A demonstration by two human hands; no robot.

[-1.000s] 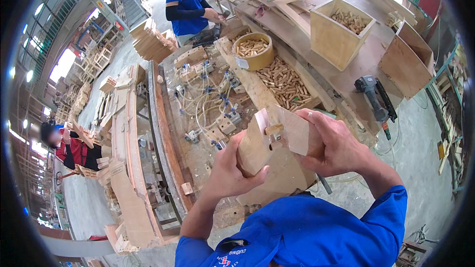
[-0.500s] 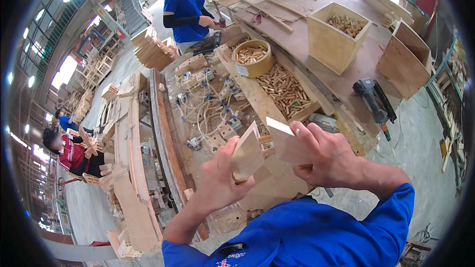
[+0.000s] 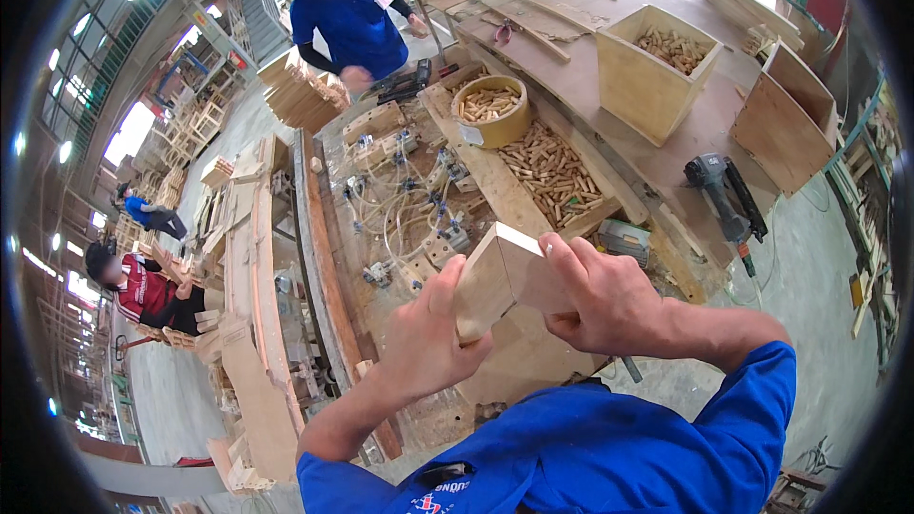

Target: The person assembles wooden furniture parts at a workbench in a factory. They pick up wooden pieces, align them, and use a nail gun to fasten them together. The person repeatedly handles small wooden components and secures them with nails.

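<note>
My left hand (image 3: 426,331) is closed on a pale wooden block (image 3: 484,284), thumb below and fingers along its far side. My right hand (image 3: 609,293) grips a second pale wooden block (image 3: 533,278), with its thumb underneath. The two blocks meet edge to edge at an angle, and a thin dark seam line runs between them. Both are held above the workbench, near my body. No dowels show between the blocks now. How far the blocks reach inside my hands is hidden.
Past my hands are a yellow round tub (image 3: 523,122) of dowels, a tray of loose dowels (image 3: 552,171) and a fixture with clear hoses (image 3: 405,195). A nail gun (image 3: 721,198) and a wooden box (image 3: 628,76) stand right. A co-worker (image 3: 357,29) stands across the bench.
My hands have brought the two wooden blocks together; the gap with dowels between them has closed. The co-worker across the bench has turned and shifted their arms.
</note>
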